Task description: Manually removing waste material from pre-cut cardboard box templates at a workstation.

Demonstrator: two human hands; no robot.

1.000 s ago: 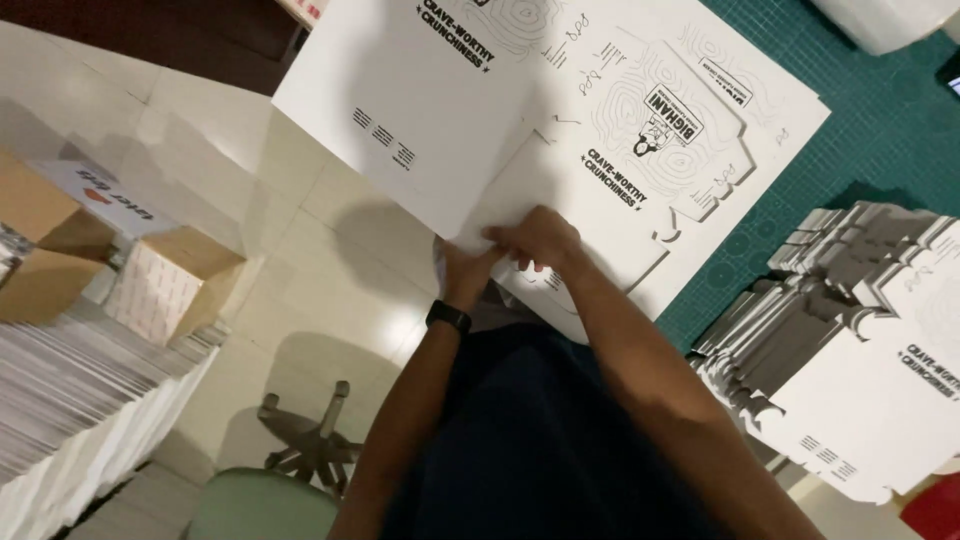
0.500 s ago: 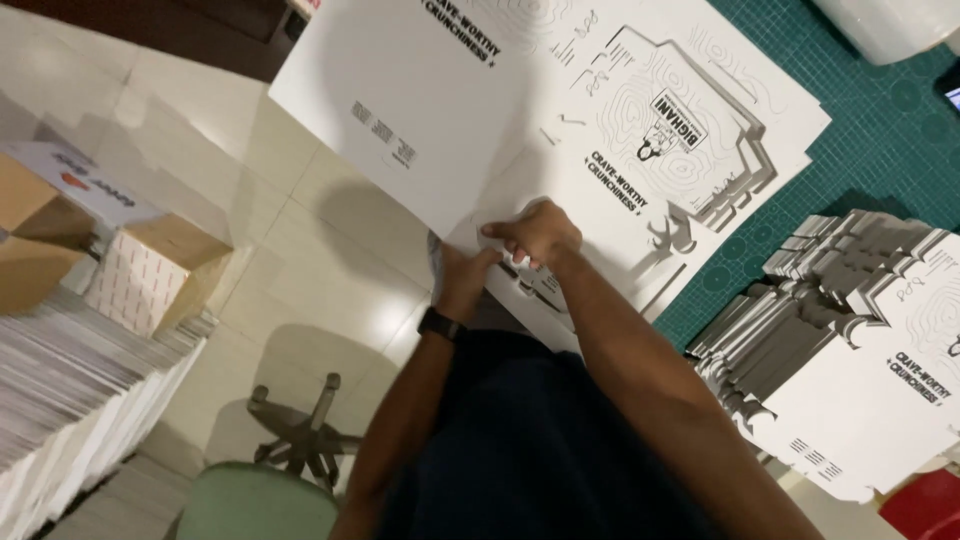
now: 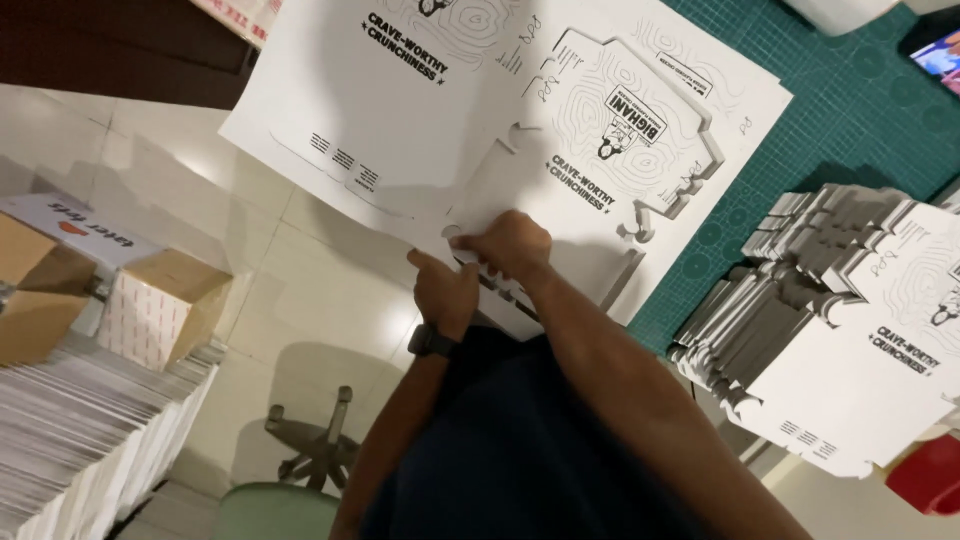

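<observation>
A: Surface and room?
B: Green cutting mat [image 3: 850, 110] on the table; pale tiled floor [image 3: 300, 290] below.

A: Surroundings?
B: Stack of die-cut box blanks [image 3: 800, 330] right, cartons [image 3: 160, 305] left.

A: Hands?
B: Left hand [image 3: 445, 290] and right hand [image 3: 510, 245] pinch the printed die-cut sheet [image 3: 480, 130], which overhangs the mat's edge.

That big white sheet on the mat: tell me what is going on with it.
A person grips the near edge of the printed sheet with both hands, the left hand and the right hand close together. The sheet carries die-cut box outlines and lies partly on the green mat, partly over the floor. A stack of cut-out blanks sits to the right, and sheet stacks stand on the left.
</observation>
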